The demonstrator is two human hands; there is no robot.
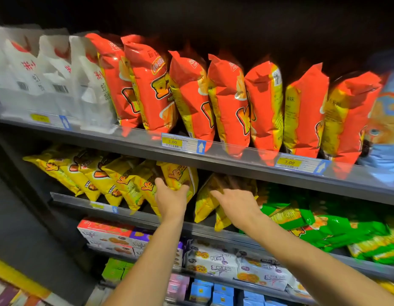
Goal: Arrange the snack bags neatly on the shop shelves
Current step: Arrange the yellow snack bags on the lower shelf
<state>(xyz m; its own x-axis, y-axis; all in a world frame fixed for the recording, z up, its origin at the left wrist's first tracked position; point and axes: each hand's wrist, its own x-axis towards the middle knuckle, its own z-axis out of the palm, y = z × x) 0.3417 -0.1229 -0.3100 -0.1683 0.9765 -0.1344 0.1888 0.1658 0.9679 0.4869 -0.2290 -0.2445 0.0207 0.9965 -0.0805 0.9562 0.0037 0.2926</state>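
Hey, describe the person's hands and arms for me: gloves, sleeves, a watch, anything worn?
Nothing worn shows. The left hand and right hand are bare, without gloves. The left forearm and right forearm are uncovered down to the frame's lower edge: no sleeves, watch or bracelet in view. No rings show, though the right fingers are blurred.

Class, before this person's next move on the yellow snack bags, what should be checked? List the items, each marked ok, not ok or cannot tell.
1. Left hand grips one yellow bag: ok.
2. Right hand touches the slumped yellow bags: cannot tell, blurred.
3. Yellow row on the left upright: not ok, leaning.
4. Green bags tidy: not ok, jumbled.
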